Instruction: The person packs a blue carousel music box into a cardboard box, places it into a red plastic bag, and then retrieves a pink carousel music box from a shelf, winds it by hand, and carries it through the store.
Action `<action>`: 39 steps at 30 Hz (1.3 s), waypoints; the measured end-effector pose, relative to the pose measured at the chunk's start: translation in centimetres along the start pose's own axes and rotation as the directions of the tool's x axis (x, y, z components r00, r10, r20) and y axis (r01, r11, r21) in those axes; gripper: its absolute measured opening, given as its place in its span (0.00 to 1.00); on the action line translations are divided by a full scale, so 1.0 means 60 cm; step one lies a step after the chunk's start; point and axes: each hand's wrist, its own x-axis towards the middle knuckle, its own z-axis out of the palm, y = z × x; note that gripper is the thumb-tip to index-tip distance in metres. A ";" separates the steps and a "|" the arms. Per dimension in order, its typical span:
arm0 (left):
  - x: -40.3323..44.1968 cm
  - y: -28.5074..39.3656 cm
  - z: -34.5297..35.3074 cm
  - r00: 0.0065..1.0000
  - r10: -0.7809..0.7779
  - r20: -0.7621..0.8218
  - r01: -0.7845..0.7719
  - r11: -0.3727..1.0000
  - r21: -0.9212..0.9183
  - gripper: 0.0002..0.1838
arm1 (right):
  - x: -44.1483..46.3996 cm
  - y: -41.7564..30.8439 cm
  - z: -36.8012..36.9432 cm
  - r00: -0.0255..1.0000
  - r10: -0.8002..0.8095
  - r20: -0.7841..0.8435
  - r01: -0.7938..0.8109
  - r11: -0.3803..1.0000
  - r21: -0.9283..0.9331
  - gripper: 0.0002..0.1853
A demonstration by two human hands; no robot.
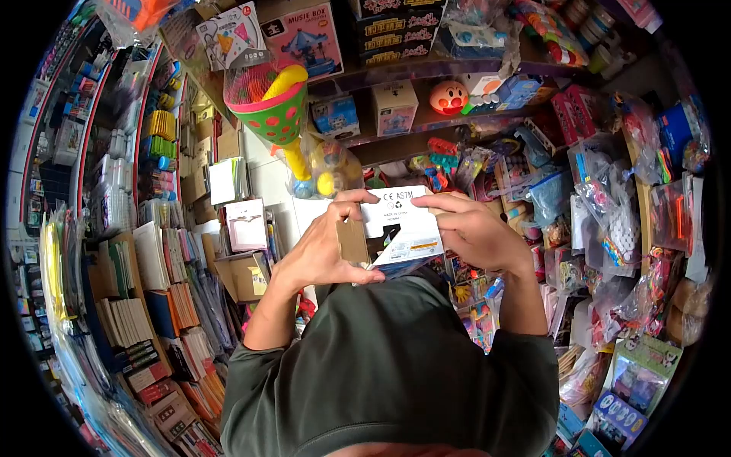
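Note:
A small white cardboard box (407, 209) with "CE ASTM" printed on it is held in front of my chest. Its left end stands open, with a brown inner flap (352, 242) folded out and a dark gap showing inside. My left hand (324, 245) grips that end, thumb below and fingers above. Around the right side of the box, my right hand (483, 232) has its fingers along the top edge and side; its thumb is hidden. What the box contains cannot be made out.
Shelves with toys and boxes rise ahead, including a music box carton (304, 38) and a round red character toy (448, 97). A green and pink cone toy (274, 114) hangs ahead left. Notebooks (122, 320) line the left; bagged toys (609, 221) crowd the right.

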 end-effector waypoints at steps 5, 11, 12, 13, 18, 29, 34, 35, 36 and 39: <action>0.001 0.008 0.000 0.999 -0.032 0.010 0.031 0.994 0.102 0.54 | 0.003 -0.028 0.008 0.881 0.391 -0.265 -0.262 0.872 0.413 0.21; -0.008 0.000 0.008 0.999 0.034 -0.023 -0.031 0.993 0.110 0.55 | 0.003 -0.026 0.003 0.965 0.187 -0.182 -0.150 0.968 0.200 0.16; -0.010 -0.004 0.007 0.999 0.039 -0.025 -0.036 0.993 0.110 0.52 | 0.001 -0.031 0.001 0.986 0.138 -0.089 -0.122 0.979 0.166 0.12; -0.011 -0.001 0.004 0.999 0.038 -0.022 -0.035 0.993 0.109 0.52 | -0.003 -0.034 0.005 0.986 0.141 -0.091 -0.125 0.978 0.168 0.12; -0.007 0.022 -0.007 0.995 -0.098 0.030 0.091 0.979 0.182 0.39 | -0.017 -0.040 0.028 0.975 0.075 -0.207 0.003 0.936 0.353 0.13; -0.018 0.035 0.004 1.000 -0.019 0.016 0.013 0.952 0.306 0.38 | 0.004 -0.089 0.083 0.850 0.293 -0.437 -0.235 0.955 0.183 0.23; -0.022 0.041 0.006 0.999 -0.021 -0.026 0.029 0.940 0.339 0.39 | 0.001 -0.071 0.081 0.907 0.145 -0.396 -0.164 0.986 -0.014 0.07; -0.024 0.041 0.007 0.999 -0.023 -0.029 0.032 0.941 0.336 0.39 | 0.001 -0.071 0.079 0.908 0.147 -0.392 -0.166 0.986 -0.015 0.07; -0.024 0.041 0.008 0.998 -0.043 -0.052 0.056 0.957 0.285 0.39 | 0.001 -0.071 0.076 0.921 0.141 -0.362 -0.155 0.988 -0.009 0.06; -0.025 0.037 0.006 0.997 -0.035 -0.063 0.050 0.967 0.251 0.39 | 0.005 -0.070 0.071 0.941 0.118 -0.317 -0.126 0.992 -0.005 0.06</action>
